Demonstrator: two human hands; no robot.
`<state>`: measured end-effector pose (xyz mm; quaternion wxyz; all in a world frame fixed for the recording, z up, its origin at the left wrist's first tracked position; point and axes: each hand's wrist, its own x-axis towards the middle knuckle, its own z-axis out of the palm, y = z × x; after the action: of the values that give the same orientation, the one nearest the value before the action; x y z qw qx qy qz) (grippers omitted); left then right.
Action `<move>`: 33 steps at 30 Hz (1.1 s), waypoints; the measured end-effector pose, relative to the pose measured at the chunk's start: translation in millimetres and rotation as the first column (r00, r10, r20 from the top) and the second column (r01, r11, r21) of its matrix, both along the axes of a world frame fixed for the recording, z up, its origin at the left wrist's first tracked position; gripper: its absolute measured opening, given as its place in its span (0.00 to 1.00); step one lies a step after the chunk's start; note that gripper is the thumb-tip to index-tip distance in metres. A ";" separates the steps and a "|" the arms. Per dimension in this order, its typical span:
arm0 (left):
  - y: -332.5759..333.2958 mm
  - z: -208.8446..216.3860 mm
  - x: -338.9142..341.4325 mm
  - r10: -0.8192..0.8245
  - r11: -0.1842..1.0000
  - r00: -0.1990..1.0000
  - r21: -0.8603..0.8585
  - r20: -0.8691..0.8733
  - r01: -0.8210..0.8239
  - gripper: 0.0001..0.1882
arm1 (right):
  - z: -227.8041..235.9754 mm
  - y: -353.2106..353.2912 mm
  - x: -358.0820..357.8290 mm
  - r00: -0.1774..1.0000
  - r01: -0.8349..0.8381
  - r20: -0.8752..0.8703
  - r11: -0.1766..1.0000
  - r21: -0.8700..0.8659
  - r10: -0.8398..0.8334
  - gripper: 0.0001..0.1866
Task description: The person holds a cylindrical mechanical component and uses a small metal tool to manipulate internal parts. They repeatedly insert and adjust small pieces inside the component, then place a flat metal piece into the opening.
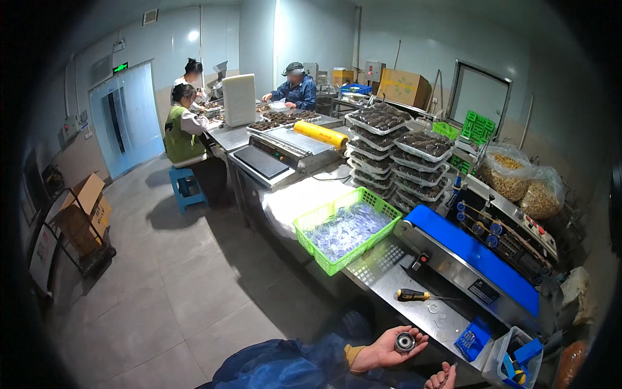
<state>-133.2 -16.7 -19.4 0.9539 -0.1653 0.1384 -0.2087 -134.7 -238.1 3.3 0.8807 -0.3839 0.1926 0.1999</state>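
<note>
Palm up, my left hand [383,351] holds a round metal bearing [405,342] with a dark ringed centre. Just right of it, my right hand [442,377] is closed in a pinch at the lower edge. Something thin shows between its fingers, too small to name. A screwdriver [412,295] with a yellow and black handle lies on the steel worktop [389,275] beyond my hands. Small metal rings [433,308] lie near its shaft. A blue plastic tray [473,338] and a clear bin [504,368] with tools stand to the right.
A machine with a blue conveyor belt [473,256] stands along the worktop. Beyond are a green basket [332,260] of small clear packets, stacked filled trays [369,159] and a wrapping machine [285,152]. Several people sit at the far table. A blue stool [186,188] and cartons [87,214] stand left.
</note>
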 end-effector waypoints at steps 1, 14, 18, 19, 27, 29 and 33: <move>1.4 -1.8 -1.8 -0.001 1.000 1.000 -0.008 0.000 0.001 0.13 | 1.4 2.1 -3.9 1.000 0.010 0.001 0.999 -0.032 -0.010 0.17; 26.6 -33.4 -3.2 0.137 0.988 0.985 -0.083 0.103 -0.129 0.15 | -107.6 9.6 -21.2 0.754 -0.607 -0.106 0.625 -0.491 0.649 0.17; 30.8 -47.1 16.6 0.206 0.978 0.976 0.006 0.066 -0.207 0.15 | -160.4 0.7 -16.8 0.748 -0.614 -0.082 0.640 -0.463 0.658 0.11; 33.1 -50.6 19.8 0.208 0.978 0.976 0.002 0.061 -0.209 0.15 | -169.4 1.7 -22.1 0.759 -0.595 -0.053 0.659 -0.460 0.649 0.09; 38.4 -60.0 35.5 0.228 0.970 0.974 0.081 0.007 -0.227 0.14 | -166.6 19.5 -21.5 0.784 -0.589 -0.076 0.699 -0.405 0.616 0.08; 39.1 -59.2 36.9 0.248 0.967 0.966 0.042 0.069 -0.252 0.14 | -159.7 31.4 -10.2 0.769 -0.618 -0.108 0.690 -0.377 0.630 0.08; 35.9 -57.2 40.7 0.234 0.970 0.971 0.052 0.040 -0.236 0.14 | -145.0 47.1 7.8 0.737 -0.668 -0.154 0.671 -0.322 0.659 0.08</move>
<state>-92.5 19.2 -76.5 0.9783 -0.1502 0.1075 -0.0933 -126.8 -191.0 -141.7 0.6607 -0.5775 0.0838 0.4721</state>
